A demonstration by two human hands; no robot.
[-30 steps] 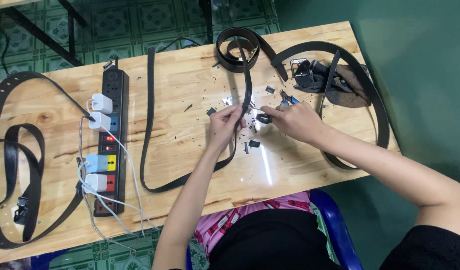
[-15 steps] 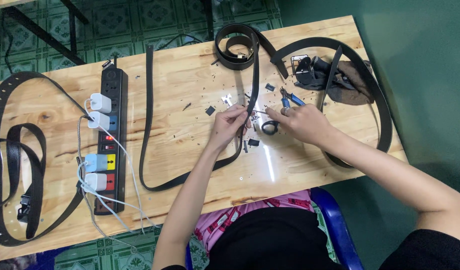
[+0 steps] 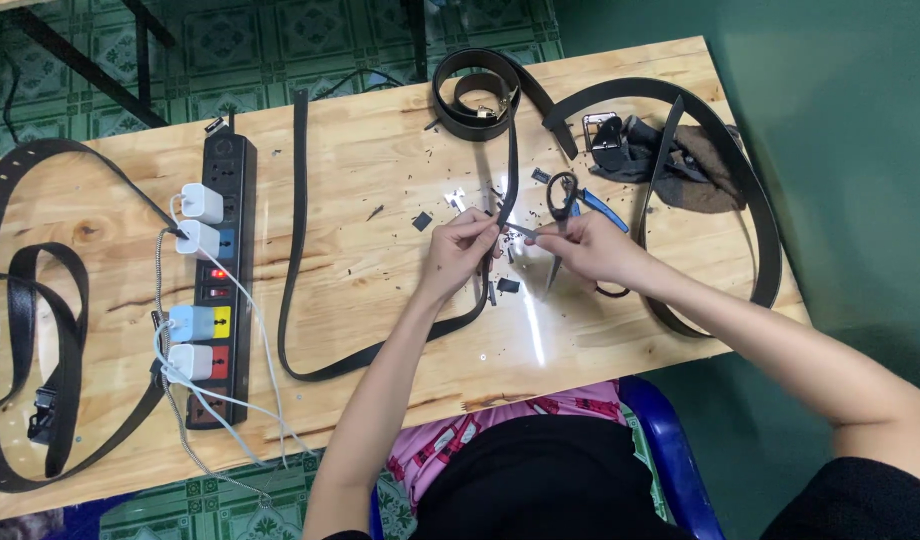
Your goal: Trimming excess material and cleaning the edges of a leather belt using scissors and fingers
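The left hand (image 3: 458, 243) and right hand (image 3: 590, 247) each pinch one end of a small thin strip (image 3: 523, 231) held between them above the table (image 3: 380, 150). The strip appears light and flexible; grip it at the ends. Scissors (image 3: 563, 205) lie just beyond the right hand.

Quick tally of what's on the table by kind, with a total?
Black belts/straps: 4, namely far-left loop, long U-shaped one, coiled one, right loop
Power strip: 1
White plug adapters: 4
Scissors: 1
Dark cloth: 1
Total: 11, leaving out small scraps.
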